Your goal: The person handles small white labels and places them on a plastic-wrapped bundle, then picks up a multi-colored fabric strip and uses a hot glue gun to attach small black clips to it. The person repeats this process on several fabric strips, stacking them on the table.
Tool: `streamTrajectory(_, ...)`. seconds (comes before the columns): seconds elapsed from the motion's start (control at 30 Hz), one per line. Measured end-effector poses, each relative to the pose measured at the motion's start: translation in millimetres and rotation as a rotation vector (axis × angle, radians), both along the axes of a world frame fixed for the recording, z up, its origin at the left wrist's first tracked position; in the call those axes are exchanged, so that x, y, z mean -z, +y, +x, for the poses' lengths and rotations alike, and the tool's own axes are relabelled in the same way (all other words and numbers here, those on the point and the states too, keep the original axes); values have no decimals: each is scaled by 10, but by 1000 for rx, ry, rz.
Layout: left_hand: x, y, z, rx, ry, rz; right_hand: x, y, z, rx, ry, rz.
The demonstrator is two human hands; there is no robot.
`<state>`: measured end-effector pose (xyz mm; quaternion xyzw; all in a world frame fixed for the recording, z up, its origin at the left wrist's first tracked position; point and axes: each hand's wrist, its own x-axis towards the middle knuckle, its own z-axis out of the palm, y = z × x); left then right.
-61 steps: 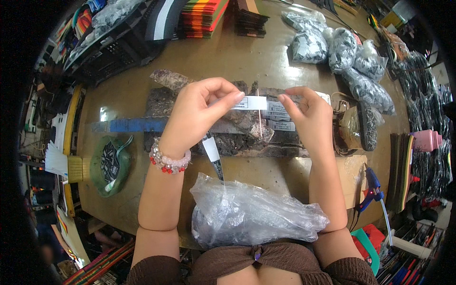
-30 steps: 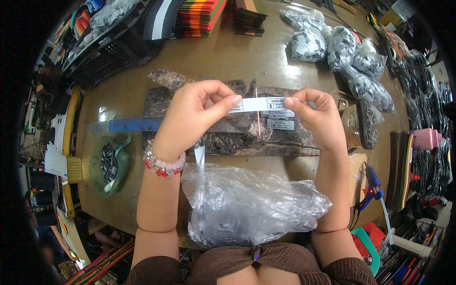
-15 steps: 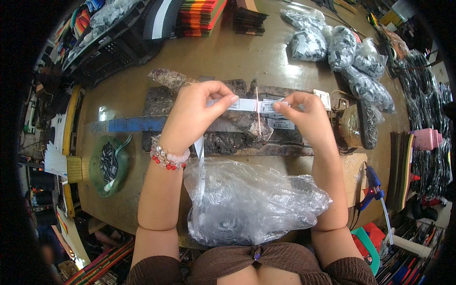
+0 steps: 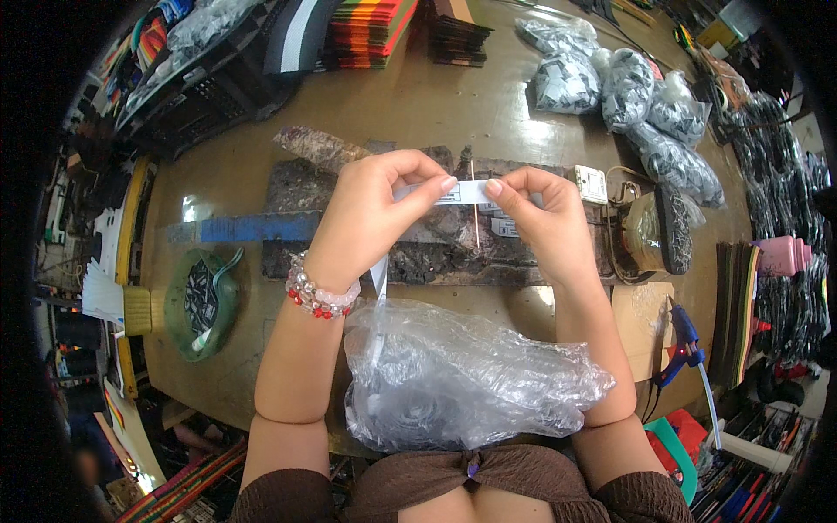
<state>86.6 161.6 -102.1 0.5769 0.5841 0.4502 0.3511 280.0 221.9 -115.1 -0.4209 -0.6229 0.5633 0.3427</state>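
Observation:
A white printed label ribbon [image 4: 472, 192] is stretched level between my hands, in front of a thin upright wire [image 4: 476, 228]. My left hand [image 4: 381, 202] pinches it between thumb and fingertips. The right hand [image 4: 547, 218] grips the ribbon's other end just right of the wire. From beneath my left hand the ribbon hangs down to a clear plastic bag [image 4: 488, 375], where a coiled roll shows dimly. A white label [image 4: 504, 227] lies on the dark, crusted block [image 4: 418, 261] under my hands, partly behind the right fingers.
A green bowl [image 4: 228, 301] of small dark pieces stands left, beside a blue-marked strip [image 4: 253, 228]. Right are a blue glue gun [image 4: 686, 336], cardboard [image 4: 635, 322] and a boxy device [image 4: 643, 231]. Filled plastic bags [image 4: 628, 87] and stacked coloured straps [image 4: 370, 35] lie at the back.
My hands have come closer together, and the ribbon span between them is shorter. The left hand has shifted slightly right, the right hand's fingertips left. The plastic bag has shifted slightly.

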Motion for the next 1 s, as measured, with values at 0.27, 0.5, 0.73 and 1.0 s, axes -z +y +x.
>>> streamTrajectory(0.27,3,27,-12,-22,123,30,78,70,39,-54,178,-203)
streamTrajectory(0.5,-36,-58,158,50,-79,78,-129,-34,109,-195,140,-153)
streamTrajectory(0.73,-95,-27,-97,24,-59,-72,-233,166,309,-20,-55,-81)
streamTrajectory(1.0,-37,11,-125,1,29,-31,-132,188,302,-45,-118,-12)
